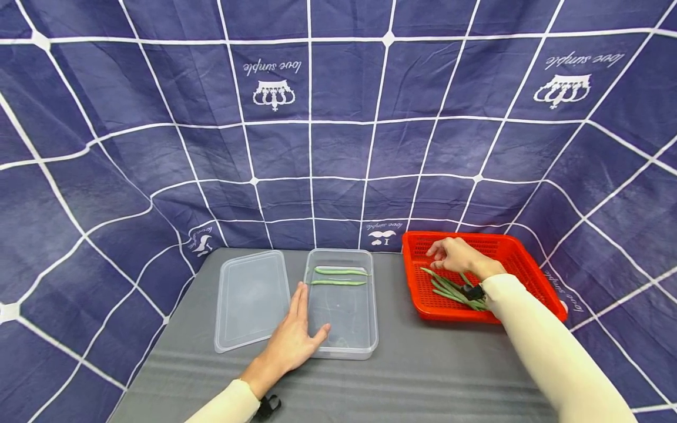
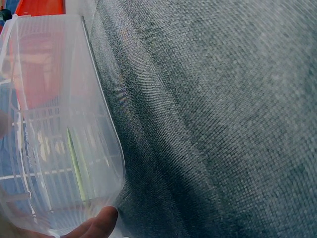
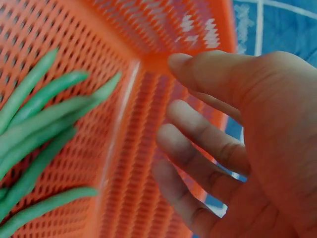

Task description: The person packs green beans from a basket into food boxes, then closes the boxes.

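Observation:
A clear plastic container [image 1: 344,320] stands in the middle of the table, with two green beans [image 1: 338,283] lying crosswise near its far end. My left hand [image 1: 294,342] rests along its left side, fingers straight and thumb over the near part. In the left wrist view the fingertips [image 2: 105,220] are right at the container's wall. Over the red basket [image 1: 415,294] hangs my right hand [image 1: 456,257], its fingers loosely bent and holding nothing. Several green beans [image 3: 47,134] lie in a bunch on the basket's floor, beside that hand.
A flat translucent lid [image 1: 251,302] lies left of the container on the grey table [image 1: 407,376]. Blue cloth with white lines [image 1: 338,147] hangs behind and at both sides. The basket's raised, slotted walls surround the beans.

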The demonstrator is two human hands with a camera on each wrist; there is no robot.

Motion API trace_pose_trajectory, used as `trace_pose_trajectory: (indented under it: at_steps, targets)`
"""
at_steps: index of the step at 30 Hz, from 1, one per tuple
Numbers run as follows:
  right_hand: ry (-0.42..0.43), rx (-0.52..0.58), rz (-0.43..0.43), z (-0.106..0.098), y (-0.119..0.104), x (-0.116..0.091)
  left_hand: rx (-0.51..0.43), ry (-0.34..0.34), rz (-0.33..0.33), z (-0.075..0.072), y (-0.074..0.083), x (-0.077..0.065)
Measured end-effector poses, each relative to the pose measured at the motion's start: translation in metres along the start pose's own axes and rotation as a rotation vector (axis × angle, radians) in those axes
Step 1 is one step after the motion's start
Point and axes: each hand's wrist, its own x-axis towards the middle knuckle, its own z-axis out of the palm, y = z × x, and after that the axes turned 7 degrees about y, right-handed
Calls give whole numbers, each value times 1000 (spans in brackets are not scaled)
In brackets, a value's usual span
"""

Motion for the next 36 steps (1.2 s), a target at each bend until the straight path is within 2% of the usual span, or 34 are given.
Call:
trace_pose_trajectory:
  at_steps: [1,2,3,7,8,11,17,21,26,30,34,36]
  targets:
    - [-17,12,-11,4,17,1,-3,-1,-2,0,0,0]
    - [-46,7,8,5,26,1,-4,-2,-5,1,0,0]
    - [-80,-25,55,4,23,0,-4,-2,-6,1,0,0]
    - [-137,-81,89,21,65,3,1,-3,-12,1,0,-1]
    - [-153,-107,128,22,65,3,5,-4,-14,1,0,0]
    - [-174,-124,151,31,85,6,7,-4,-12,0,0,0]
    - [-231,-99,211,39,95,6,-16,37,14,-1,2,0]
    - [-229,-79,244,43,98,5,6,71,39,1,2,-1]
    - [-219,-57,239,43,90,3,-2,22,-3,2,0,0]
    - [-168,-79,289,43,90,2,12,9,-11,2,-1,1]
    - [-103,-118,319,44,105,2,13,5,-13,2,-1,2]
    - [-97,-109,332,44,110,2,8,1,-16,1,0,1]
